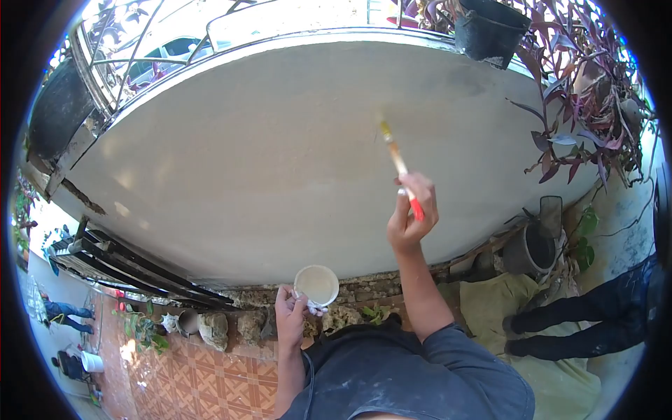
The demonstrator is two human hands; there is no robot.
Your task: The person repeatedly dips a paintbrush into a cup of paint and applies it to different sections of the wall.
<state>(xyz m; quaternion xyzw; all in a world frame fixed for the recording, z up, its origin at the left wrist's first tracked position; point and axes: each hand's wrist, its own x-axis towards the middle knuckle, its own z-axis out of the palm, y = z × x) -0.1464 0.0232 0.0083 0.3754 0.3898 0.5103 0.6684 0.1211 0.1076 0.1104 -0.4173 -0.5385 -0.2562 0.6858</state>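
My right hand [424, 190] is raised in front of a pale wall [245, 161], fingers closed around a paintbrush [397, 158] with a red handle end. The brush points up, and its yellowish bristles are at or very near the wall; contact is hard to tell. Around the bristle tip the wall surface looks slightly darker and blurred. Low at the middle, my left hand [290, 308] grips a small round tub [317, 283] by its side. Pale, off-white material shows inside the tub, and whitish smears mark the fingers.
Metal railing [143, 59] and a black pot [490, 31] top the wall, beside trailing purple plants [595, 105]. A dark bench [133, 262] leans at left. Rocks [213, 330] line the wall's foot. Another person's legs [581, 318] stand at right on a greenish cloth [490, 301].
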